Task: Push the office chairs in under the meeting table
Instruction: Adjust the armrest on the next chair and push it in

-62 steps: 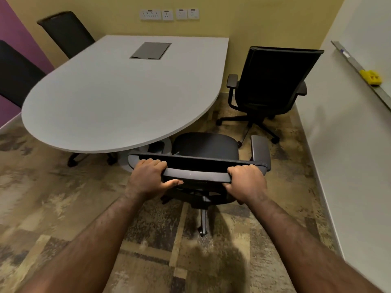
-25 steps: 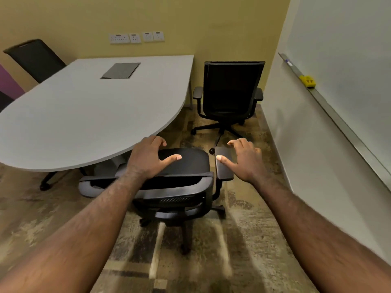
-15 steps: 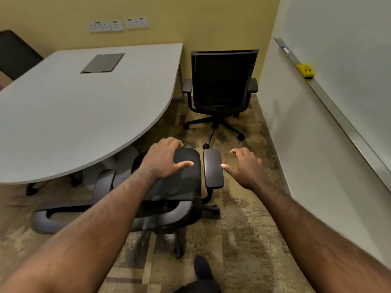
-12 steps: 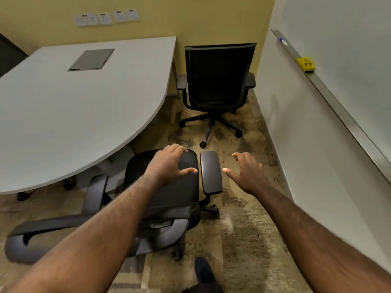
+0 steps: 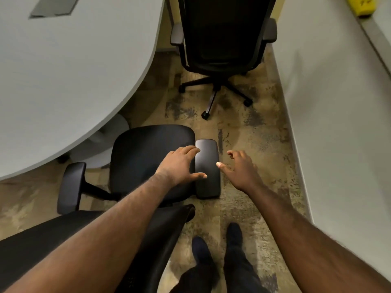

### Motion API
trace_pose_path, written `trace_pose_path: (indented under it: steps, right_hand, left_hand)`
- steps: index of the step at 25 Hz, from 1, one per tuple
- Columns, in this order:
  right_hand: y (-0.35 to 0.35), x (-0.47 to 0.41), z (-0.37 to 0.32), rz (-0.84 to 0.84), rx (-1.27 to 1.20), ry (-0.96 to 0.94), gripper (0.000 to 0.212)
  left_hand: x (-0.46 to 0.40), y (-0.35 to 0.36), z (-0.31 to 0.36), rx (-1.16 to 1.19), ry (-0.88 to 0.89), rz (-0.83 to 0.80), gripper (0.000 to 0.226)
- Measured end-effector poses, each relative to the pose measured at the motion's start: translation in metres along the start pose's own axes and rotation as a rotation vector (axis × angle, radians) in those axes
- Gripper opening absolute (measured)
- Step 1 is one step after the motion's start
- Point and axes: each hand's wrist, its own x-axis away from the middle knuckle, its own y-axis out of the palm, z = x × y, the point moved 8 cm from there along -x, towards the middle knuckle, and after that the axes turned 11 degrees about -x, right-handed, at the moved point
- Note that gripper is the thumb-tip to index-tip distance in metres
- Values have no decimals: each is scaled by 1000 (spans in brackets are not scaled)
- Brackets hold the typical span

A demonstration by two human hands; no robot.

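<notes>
L hand (image 5: 179, 163) spread loose over near chair (image 5: 146, 159) seat edge, thumb on its R armrest (image 5: 208, 182), R hand (image 5: 241, 170) relaxed just beside armrest, gripping nothing; chair sits outside meeting table (image 5: 74, 70) curve, 2nd chair (image 5: 222, 34) ahead

The premises are an office meeting room. A large pale grey counter with a rounded end (image 5: 69, 66) carries a flush grey cable hatch (image 5: 54, 6), and black swivel office chairs on castors (image 5: 222, 39) stand around it. Patterned brown carpet tiles (image 5: 254, 127) cover the floor beside a plain white wall (image 5: 338, 102).
</notes>
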Motion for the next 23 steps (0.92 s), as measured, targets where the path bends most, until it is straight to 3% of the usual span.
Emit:
trace_pose_path:
  steps: [3, 7, 10, 13, 23]
  right_hand:
    - [31, -39, 20, -62, -178, 48, 67]
    - [75, -66, 45, -153, -519, 249, 68]
    - [101, -66, 52, -277, -723, 366, 58]
    - [114, -63, 54, -286, -890, 444, 52]
    - [131, -74, 63, -387, -998, 502, 61]
  left_hand:
    - [-22, 29, 4, 20, -14, -27, 101]
    - [-25, 61, 3, 84, -53, -49, 114]
    - [-26, 77, 1, 90, -29, -82, 120]
    - [-27, 81, -4, 133, -23, -75, 120]
    - [-31, 95, -7, 151, -22, -80, 120]
